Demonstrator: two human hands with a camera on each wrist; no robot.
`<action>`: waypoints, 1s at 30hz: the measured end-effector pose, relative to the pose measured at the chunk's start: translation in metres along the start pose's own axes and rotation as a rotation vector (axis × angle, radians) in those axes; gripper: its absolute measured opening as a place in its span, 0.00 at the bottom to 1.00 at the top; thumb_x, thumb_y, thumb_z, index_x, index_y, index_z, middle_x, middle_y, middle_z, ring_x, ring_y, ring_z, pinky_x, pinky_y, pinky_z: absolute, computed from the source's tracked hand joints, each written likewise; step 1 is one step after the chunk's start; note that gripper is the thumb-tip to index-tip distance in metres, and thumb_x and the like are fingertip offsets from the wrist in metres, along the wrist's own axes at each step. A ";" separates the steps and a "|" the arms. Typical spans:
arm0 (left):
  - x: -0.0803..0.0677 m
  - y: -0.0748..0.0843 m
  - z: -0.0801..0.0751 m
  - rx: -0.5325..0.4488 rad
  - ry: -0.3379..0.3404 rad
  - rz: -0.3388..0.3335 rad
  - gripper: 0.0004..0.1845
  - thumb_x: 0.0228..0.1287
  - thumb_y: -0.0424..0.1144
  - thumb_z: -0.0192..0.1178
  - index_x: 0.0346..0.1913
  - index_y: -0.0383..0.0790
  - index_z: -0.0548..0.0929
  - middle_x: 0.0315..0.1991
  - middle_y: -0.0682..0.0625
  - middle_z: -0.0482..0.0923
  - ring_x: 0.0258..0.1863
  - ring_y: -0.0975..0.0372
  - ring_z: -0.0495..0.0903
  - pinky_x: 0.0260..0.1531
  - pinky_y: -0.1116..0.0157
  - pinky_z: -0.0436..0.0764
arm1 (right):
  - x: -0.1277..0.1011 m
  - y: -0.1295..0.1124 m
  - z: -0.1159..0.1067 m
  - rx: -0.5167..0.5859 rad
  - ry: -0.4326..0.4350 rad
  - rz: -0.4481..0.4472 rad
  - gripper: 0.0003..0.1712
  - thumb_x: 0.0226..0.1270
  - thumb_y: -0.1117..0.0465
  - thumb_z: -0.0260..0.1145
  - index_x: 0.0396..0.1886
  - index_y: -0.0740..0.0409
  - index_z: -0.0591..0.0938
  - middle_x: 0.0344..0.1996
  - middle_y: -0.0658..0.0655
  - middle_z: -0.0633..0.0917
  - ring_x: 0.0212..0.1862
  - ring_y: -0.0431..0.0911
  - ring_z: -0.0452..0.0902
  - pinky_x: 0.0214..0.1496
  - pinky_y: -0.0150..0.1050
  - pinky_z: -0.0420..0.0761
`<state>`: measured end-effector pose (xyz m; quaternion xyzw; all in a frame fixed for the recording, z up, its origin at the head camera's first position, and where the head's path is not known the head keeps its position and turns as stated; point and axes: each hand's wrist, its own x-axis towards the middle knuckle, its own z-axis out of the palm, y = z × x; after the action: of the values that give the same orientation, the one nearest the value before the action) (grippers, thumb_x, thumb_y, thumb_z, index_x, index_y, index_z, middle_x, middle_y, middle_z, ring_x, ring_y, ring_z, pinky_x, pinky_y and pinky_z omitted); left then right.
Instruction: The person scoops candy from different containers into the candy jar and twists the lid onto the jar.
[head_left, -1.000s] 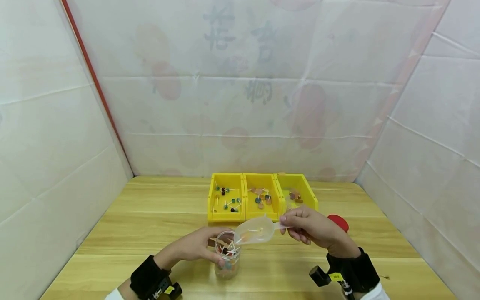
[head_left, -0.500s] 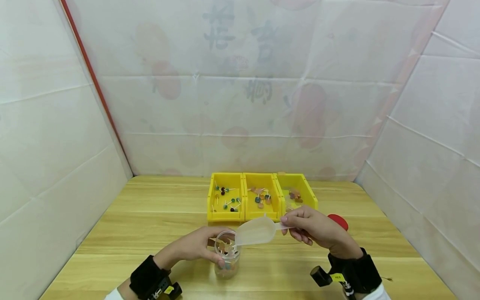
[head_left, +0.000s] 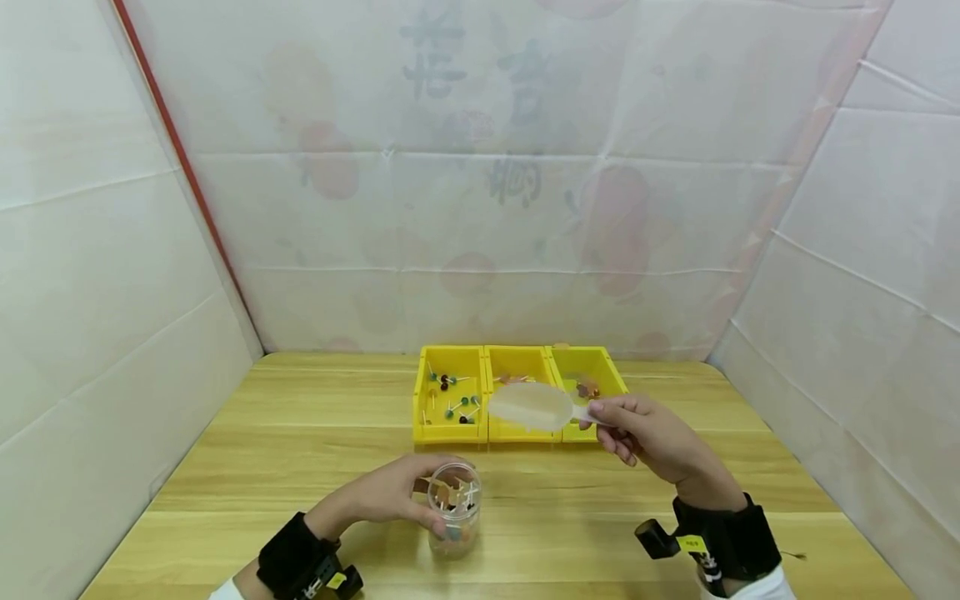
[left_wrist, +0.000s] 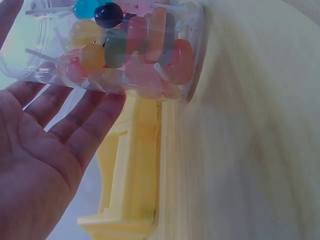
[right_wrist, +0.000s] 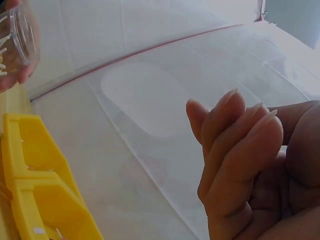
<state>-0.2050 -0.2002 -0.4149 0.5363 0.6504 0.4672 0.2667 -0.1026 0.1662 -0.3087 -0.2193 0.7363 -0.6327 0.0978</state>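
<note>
My left hand (head_left: 397,493) holds a clear plastic jar (head_left: 454,521) by its side, thumb in front and fingers behind. Through the wall in the left wrist view, several lollipops (left_wrist: 115,47) with round and flat coloured heads and white sticks lie packed in the jar. My right hand (head_left: 651,437) pinches the handle of a translucent white scoop (head_left: 531,406), raised in front of the yellow bins (head_left: 450,433). No lollipop shows in the scoop. The right wrist view has my right hand's curled fingers (right_wrist: 235,145) large in front, with the scoop pale behind them.
Three joined yellow bins stand at the back of the wooden table (head_left: 315,417); lollipops lie in the left bin, and more show in the other two. White patterned cloth walls (head_left: 465,208) enclose the back and sides.
The scoop's lollipops have dropped into the jar. My right hand has then lifted the scoop away from the jar, up and to the right. My left hand keeps its place on the jar.
</note>
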 end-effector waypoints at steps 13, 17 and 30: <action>-0.006 0.003 -0.007 0.082 0.028 -0.019 0.36 0.71 0.59 0.51 0.75 0.46 0.62 0.69 0.45 0.67 0.66 0.53 0.69 0.60 0.56 0.73 | -0.019 0.006 -0.028 -0.098 0.295 0.132 0.21 0.80 0.52 0.50 0.45 0.64 0.83 0.23 0.50 0.77 0.20 0.36 0.67 0.21 0.29 0.71; -0.006 0.001 -0.011 0.138 0.097 0.031 0.26 0.79 0.47 0.45 0.73 0.41 0.64 0.66 0.42 0.70 0.63 0.53 0.71 0.58 0.56 0.75 | -0.024 0.011 -0.040 -0.149 0.381 0.215 0.24 0.78 0.49 0.53 0.48 0.68 0.80 0.24 0.51 0.77 0.21 0.37 0.68 0.22 0.28 0.72; 0.000 -0.003 -0.021 0.184 0.436 -0.053 0.21 0.81 0.41 0.40 0.66 0.36 0.73 0.60 0.39 0.76 0.58 0.46 0.75 0.55 0.50 0.76 | -0.029 0.024 -0.085 -0.337 0.376 0.455 0.27 0.78 0.50 0.54 0.53 0.73 0.77 0.24 0.55 0.78 0.22 0.39 0.68 0.23 0.30 0.72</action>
<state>-0.2248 -0.2066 -0.4088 0.4276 0.7463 0.5035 0.0820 -0.1176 0.2575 -0.3207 0.0580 0.8658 -0.4933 0.0612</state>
